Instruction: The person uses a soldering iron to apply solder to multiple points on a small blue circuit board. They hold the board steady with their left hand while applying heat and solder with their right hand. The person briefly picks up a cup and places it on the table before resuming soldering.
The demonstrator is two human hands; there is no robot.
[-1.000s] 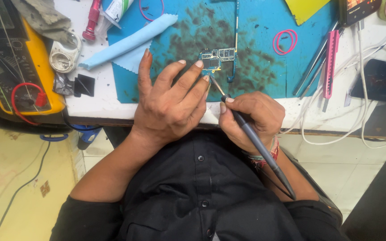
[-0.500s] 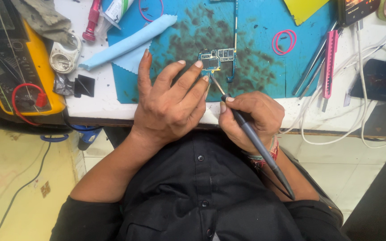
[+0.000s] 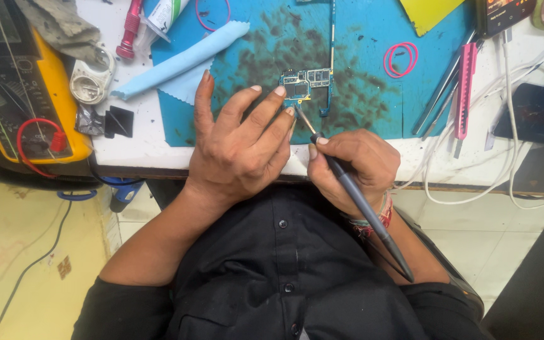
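Circuit board (image 3: 305,85), small and blue, lies on the stained blue mat (image 3: 360,82) just beyond the left hand's fingertips; left hand (image 3: 240,148) rests flat, fingers spread, two fingertips pressing the board's near edge, grasping nothing; right hand (image 3: 351,167), just beside it, pinches a grey soldering iron (image 3: 360,201) like a pen, tip touching the board's lower corner; pink rubber band (image 3: 400,60) lies beyond the right hand.

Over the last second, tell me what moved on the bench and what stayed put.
Nothing visibly changed. The left hand still presses its fingertips on the small circuit board on the blue mat, and the right hand keeps its grip on the grey soldering iron, tip at the board's lower edge. Cloth, pink bands and tools lie as before.
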